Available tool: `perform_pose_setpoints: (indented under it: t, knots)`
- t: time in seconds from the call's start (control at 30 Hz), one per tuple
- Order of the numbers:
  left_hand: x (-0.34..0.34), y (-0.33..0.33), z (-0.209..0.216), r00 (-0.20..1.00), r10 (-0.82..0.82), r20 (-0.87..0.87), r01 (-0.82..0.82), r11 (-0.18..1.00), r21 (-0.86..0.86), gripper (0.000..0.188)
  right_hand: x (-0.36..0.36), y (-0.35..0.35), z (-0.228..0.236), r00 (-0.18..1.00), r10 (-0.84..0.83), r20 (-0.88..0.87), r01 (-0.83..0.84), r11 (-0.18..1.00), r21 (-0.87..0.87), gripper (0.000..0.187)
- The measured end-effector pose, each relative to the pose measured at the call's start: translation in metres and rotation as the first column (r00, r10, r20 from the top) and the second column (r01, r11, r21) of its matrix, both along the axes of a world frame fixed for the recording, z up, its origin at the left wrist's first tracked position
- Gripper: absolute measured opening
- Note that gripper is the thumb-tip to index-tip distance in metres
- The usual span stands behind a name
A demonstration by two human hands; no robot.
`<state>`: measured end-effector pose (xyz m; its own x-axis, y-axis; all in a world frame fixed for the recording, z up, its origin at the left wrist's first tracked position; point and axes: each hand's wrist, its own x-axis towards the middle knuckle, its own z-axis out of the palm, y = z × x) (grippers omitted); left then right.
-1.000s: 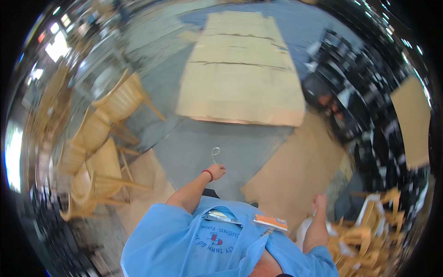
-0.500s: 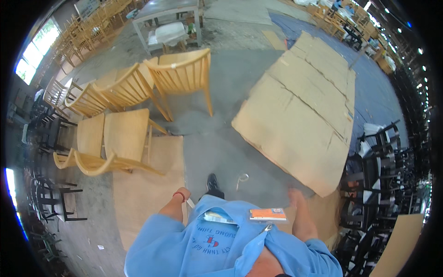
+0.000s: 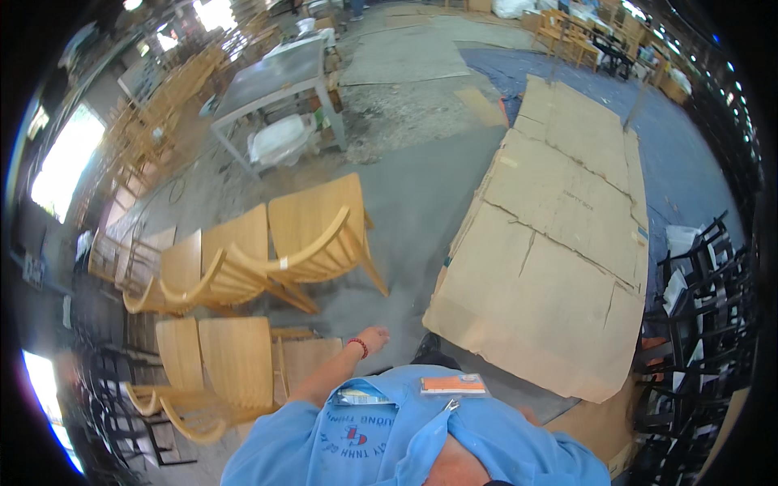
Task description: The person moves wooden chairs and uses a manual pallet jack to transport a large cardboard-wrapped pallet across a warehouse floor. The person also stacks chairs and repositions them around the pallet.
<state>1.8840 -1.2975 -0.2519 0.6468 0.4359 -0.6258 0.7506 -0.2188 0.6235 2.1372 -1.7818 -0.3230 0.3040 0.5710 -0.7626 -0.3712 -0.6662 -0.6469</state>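
Two chest pockets are seen on the blue shirt (image 3: 405, 441) at the bottom of the view. A flat orange packet (image 3: 454, 385) is stuck in one pocket, and a small pale packet (image 3: 361, 397) is tucked in the other. The grey concrete floor (image 3: 405, 202) is spread out below, and big sheets of brown cardboard (image 3: 559, 243) are laid flat on it to the right. Light wooden chairs (image 3: 308, 239) are tipped over on the floor to the left, and more chairs (image 3: 219, 360) are stacked lower down, next to the arm. A grey metal table (image 3: 271, 81) is stood farther back, with a white bundle (image 3: 279, 139) kept under it. Black metal chair frames (image 3: 697, 324) are piled at the right edge. Bright windows are seen far left. The left hand (image 3: 374, 336) is held out forward over the floor, near the chairs but touching none of them. A red band (image 3: 358, 347) is worn on its wrist. Its fingers look loose and nothing is held in them. The right hand cannot be seen.
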Motion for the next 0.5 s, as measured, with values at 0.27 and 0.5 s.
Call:
perform_pose_setpoints:
  t: [0.27,0.5]
  knots:
    - [0.18,0.163,0.014,1.0,0.024,0.015,-0.024,1.0,-0.019,0.034,0.177,0.26,0.052,0.903,-0.399,0.158,0.425,0.882,-0.203,0.009]
    - [0.33,0.331,-0.012,0.32,-0.944,-0.082,0.85,0.248,0.465,0.017,0.317,0.53,0.086,0.878,-0.097,0.469,0.135,0.99,-0.047,0.047]
